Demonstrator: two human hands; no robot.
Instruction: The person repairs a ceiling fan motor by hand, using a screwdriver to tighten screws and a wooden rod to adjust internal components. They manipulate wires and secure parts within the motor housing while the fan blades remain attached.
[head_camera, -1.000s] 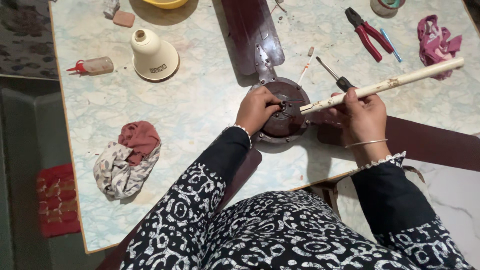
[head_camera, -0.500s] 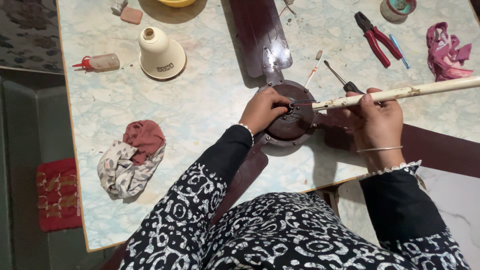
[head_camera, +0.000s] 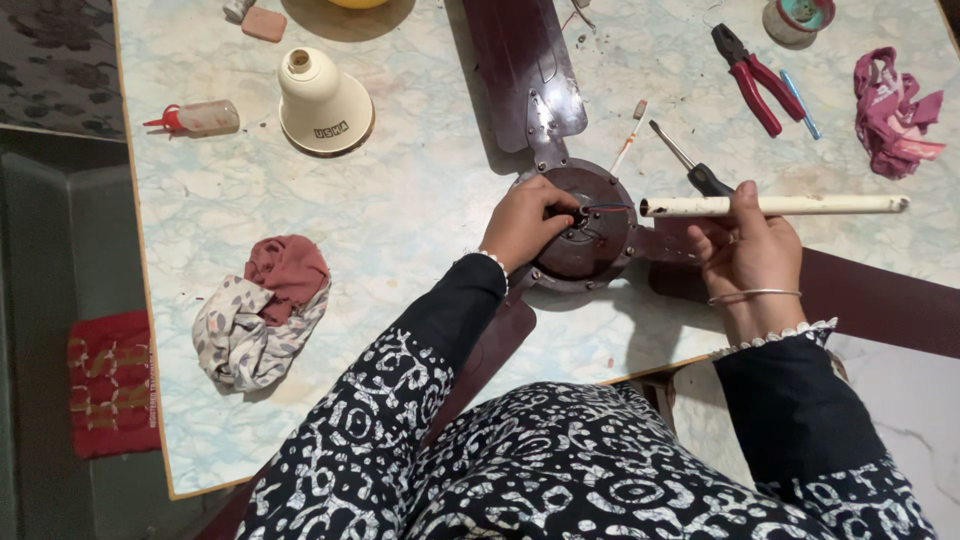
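Nearest the camera both sleeves reach forward over the bench (head_camera: 400, 230) edge, forearms angled inward toward the fan motor hub (head_camera: 585, 235), which lies flat near the front of the bench with its dark blades splayed out, so the centre is open from above. Left hand (head_camera: 525, 222) rests on the hub's left rim, wrist low, fingers curled in and pinched at the thin wires (head_camera: 605, 208) coming out of the centre; looks like it steadies the hub and holds the leads at once. Right hand (head_camera: 750, 250) sits just right of the hub, palm down, fingers and thumb wrapped closed around the cream tube (head_camera: 780, 205), held level with its open end pointing at the hub centre and the wires, rest of it sticking out to the right. Just behind the tube: black-handled screwdriver (head_camera: 690, 165), small brush (head_camera: 630, 125). Left of the work, bundled rags (head_camera: 262, 310). Further back, cream bell-shaped cover (head_camera: 320, 105), small bottle with red nozzle (head_camera: 195, 118), red pliers (head_camera: 752, 78), pink cloth (head_camera: 893, 105), all within reach, clear of the hub
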